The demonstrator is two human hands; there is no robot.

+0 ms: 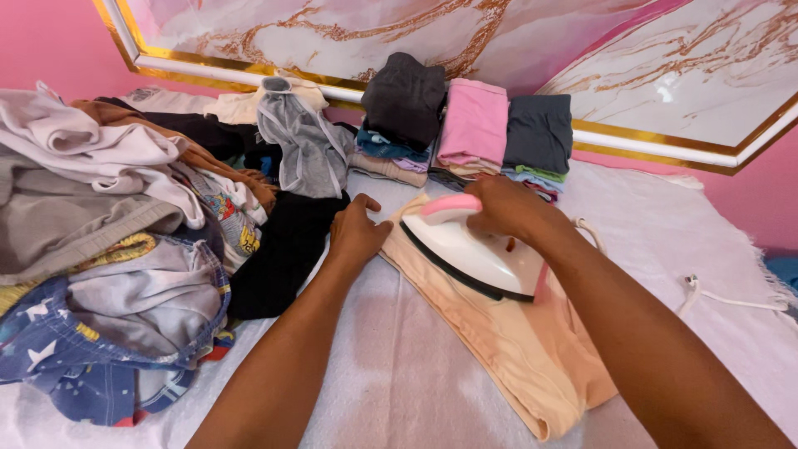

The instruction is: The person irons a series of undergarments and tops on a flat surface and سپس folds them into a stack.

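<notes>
A peach-coloured garment (pixel 507 349) lies flat on the white cloth-covered surface (pixel 399 366). A white iron with a pink handle (pixel 474 254) rests on its upper part. My right hand (pixel 503 208) grips the iron's handle from above. My left hand (pixel 356 233) presses flat on the garment's left edge, fingers together, right beside the iron's tip.
A large heap of unfolded clothes (pixel 108 249) fills the left side. Folded stacks (pixel 474 129) in dark grey, pink and other colours stand at the back against the marbled wall panel. The iron's white cord (pixel 723 299) trails to the right.
</notes>
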